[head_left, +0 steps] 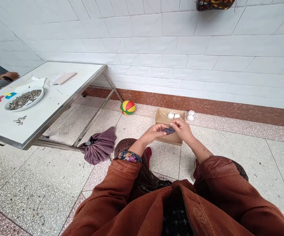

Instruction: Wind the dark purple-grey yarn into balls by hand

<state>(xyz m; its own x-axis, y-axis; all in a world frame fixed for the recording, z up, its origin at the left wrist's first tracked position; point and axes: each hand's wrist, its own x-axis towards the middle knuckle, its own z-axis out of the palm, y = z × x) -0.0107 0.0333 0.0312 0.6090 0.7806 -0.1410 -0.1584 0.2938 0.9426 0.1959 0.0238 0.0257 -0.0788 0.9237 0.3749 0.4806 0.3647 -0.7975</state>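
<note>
From the head view, I see a small dark yarn bundle (168, 131) held over the cardboard box (170, 139), its long axis running crosswise between the hands, the right end tipped slightly up. The left hand (156, 131) has thumb and fingers clamped on its left end. The right hand (183, 130) touches the other end; whether those fingers grip it, I can't tell. White yarn balls (171, 115) sit in the box's far part.

Left hand (154, 133) and right hand (181, 128) hold dark yarn (168, 131) — cardboard box (172, 140) below.
</note>
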